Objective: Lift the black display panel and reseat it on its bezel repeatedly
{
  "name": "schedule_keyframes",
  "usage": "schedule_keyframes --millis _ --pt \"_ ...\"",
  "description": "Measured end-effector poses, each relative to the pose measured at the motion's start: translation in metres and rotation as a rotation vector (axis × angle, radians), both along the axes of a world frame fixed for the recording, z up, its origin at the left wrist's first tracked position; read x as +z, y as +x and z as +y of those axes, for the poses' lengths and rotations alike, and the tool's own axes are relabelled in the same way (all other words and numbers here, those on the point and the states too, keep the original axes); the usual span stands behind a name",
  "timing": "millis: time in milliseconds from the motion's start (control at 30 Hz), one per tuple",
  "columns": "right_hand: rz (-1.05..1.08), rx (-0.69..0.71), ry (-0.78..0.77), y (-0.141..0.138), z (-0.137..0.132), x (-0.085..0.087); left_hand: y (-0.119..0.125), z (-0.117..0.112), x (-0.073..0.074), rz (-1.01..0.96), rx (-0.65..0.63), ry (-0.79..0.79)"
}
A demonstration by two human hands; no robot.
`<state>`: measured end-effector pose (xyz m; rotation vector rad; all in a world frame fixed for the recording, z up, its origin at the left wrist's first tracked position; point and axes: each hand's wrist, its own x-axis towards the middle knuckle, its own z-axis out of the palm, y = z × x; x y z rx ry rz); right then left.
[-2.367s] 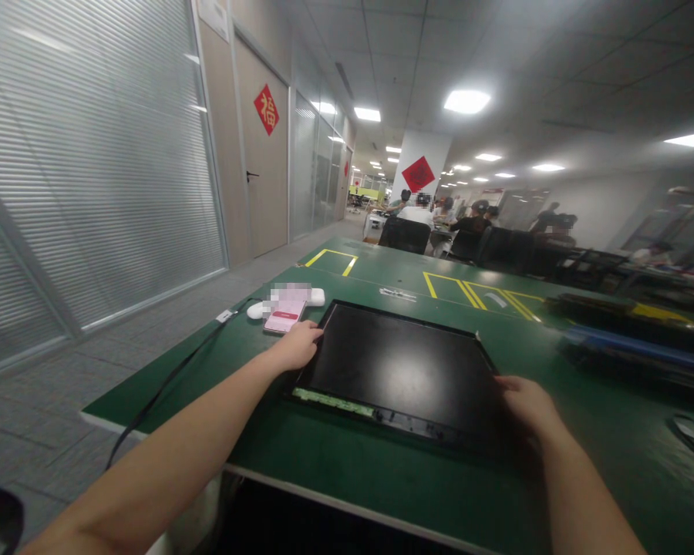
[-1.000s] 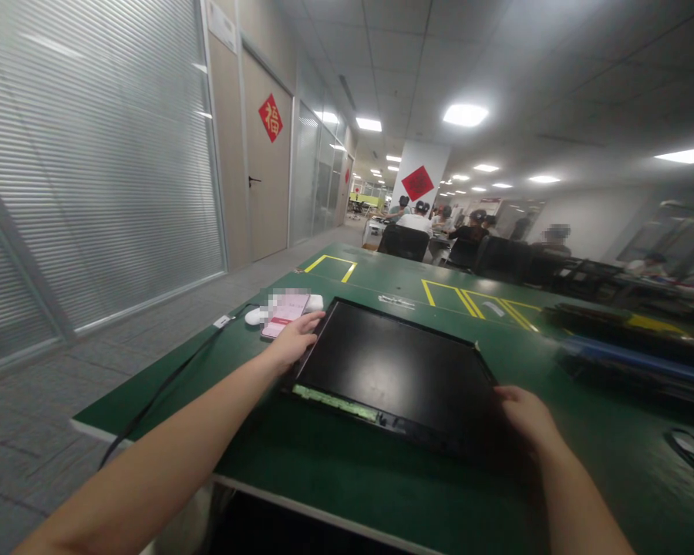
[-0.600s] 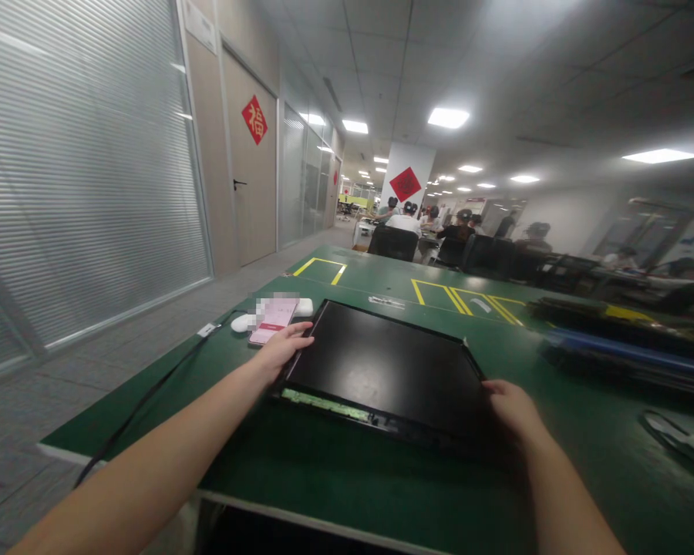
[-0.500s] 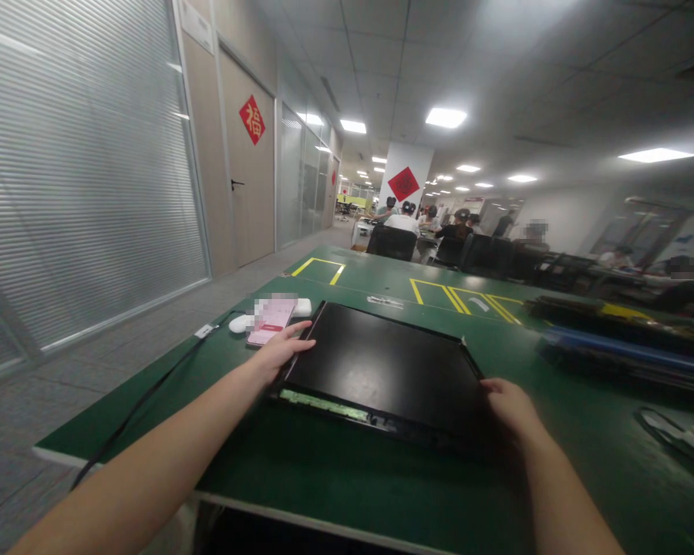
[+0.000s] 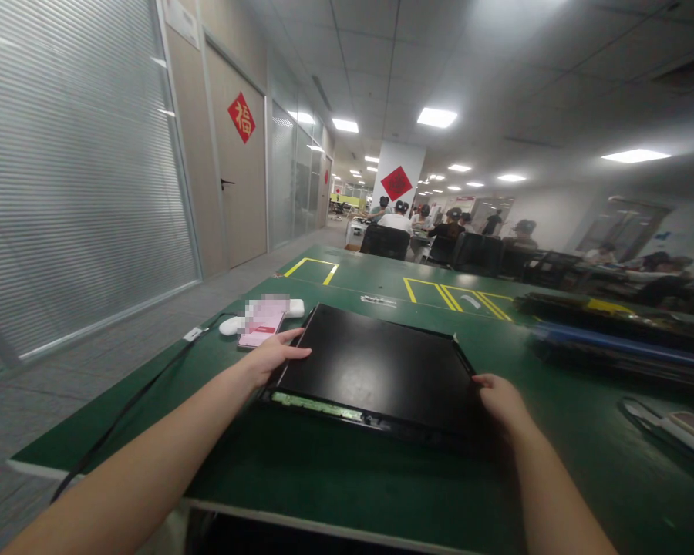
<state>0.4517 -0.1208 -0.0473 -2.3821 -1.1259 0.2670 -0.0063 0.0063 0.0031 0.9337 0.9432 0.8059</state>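
A black display panel [image 5: 375,366] with a glossy dark face lies in front of me, low over the green table [image 5: 335,478]. A green circuit strip [image 5: 317,406] runs along part of its near edge. My left hand [image 5: 269,361] grips the panel's left side, thumb and index finger showing at the rim and the other fingers hidden. On the opposite side, my right hand [image 5: 500,399] pinches the right edge, its fingertips partly underneath. Whether the panel's underside rests fully on the table cannot be made out.
A phone [image 5: 264,324] lies beyond my left hand, beside white objects [image 5: 230,326] and a black cable [image 5: 136,397]. Stacked dark panels [image 5: 601,312] and a blue-edged one [image 5: 618,347] are at right, with a pale handheld object [image 5: 671,424] nearer. Several people sit farther back.
The whole view has swung slightly to the right, so everything sits a little farther left. Both hands keep their hold on the display panel, which stays in place on the table.
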Motion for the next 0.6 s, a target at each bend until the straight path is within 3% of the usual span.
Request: schedule_keyframes --millis 367,600 --pt "-0.007 -0.006 -0.008 -0.0049 -0.0012 0.0045 0.0029 -0.0031 -0.0018 0.002 0.001 0.056" --pt "0.023 0.03 0.01 0.0025 -0.0002 -0.0016 0.0024 -0.0021 -0.004 -0.025 0.023 0.079"
